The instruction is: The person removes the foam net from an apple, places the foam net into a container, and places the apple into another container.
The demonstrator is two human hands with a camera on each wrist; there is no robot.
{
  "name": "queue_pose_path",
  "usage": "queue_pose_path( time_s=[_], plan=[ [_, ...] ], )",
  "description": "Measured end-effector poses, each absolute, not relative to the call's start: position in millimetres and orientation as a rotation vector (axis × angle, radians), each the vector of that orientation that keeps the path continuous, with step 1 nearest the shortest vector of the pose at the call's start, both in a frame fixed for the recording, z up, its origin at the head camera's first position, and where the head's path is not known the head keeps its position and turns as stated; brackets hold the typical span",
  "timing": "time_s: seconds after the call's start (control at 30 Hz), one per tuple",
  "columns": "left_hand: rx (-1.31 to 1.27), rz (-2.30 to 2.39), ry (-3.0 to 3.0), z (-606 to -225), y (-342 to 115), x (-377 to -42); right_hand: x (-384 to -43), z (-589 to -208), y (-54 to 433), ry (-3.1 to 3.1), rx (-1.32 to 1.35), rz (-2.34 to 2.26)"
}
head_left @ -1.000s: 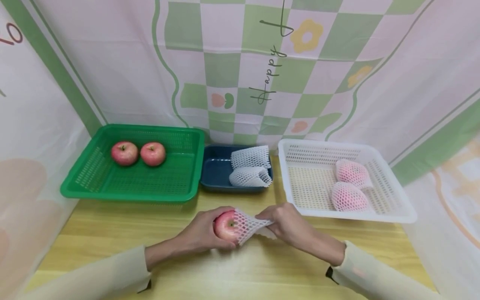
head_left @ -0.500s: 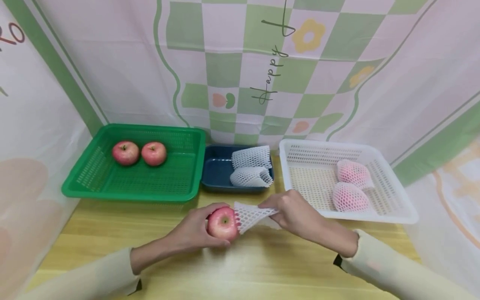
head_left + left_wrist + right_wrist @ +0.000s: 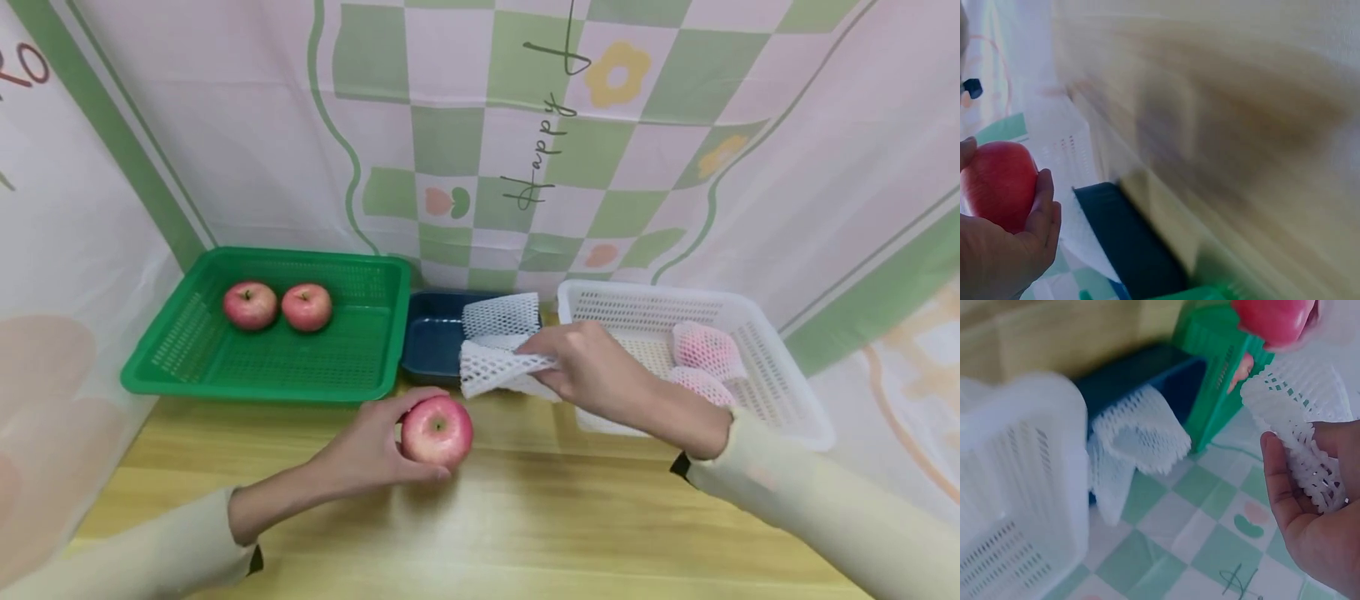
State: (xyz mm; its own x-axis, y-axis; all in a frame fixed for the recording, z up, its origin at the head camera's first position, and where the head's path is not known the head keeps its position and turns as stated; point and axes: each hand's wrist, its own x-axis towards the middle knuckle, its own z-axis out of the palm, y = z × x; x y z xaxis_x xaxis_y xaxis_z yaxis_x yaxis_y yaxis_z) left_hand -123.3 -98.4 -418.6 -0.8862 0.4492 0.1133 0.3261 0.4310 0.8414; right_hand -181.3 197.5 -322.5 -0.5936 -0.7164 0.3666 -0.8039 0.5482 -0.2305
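Observation:
A bare red apple [image 3: 437, 432] is gripped from its left side by my left hand [image 3: 375, 443], over the table in front of the green basket. The left wrist view shows the same apple [image 3: 1000, 184] between thumb and fingers. My right hand [image 3: 600, 371] pinches a white foam net sleeve [image 3: 495, 368] by one end; it overlaps the front of the dark blue tray [image 3: 435, 337] in the head view. From the right wrist, the net sleeve [image 3: 1297, 412] looks bunched in the fingers, its far end flared. Another foam net [image 3: 501, 317] lies in the tray.
The green basket [image 3: 262, 390] at left holds two bare apples [image 3: 251, 305]. A white basket [image 3: 787, 375] at right holds two net-wrapped apples [image 3: 705, 348], one partly behind my right forearm. A printed cloth [image 3: 450, 142] hangs behind the baskets, above the wooden table [image 3: 525, 533].
The foam net has come off the apple. My right hand has carried it up and back toward the blue tray, while my left hand and the apple have shifted slightly left.

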Motion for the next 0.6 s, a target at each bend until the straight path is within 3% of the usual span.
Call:
queue_pose_path(
  time_s=[0.6],
  plan=[
    [0.587,1.378,2.718,-367.5,-129.5,-158.0,-260.1,-303.8,185.7,-2.706,1.262,0.452]
  ],
)
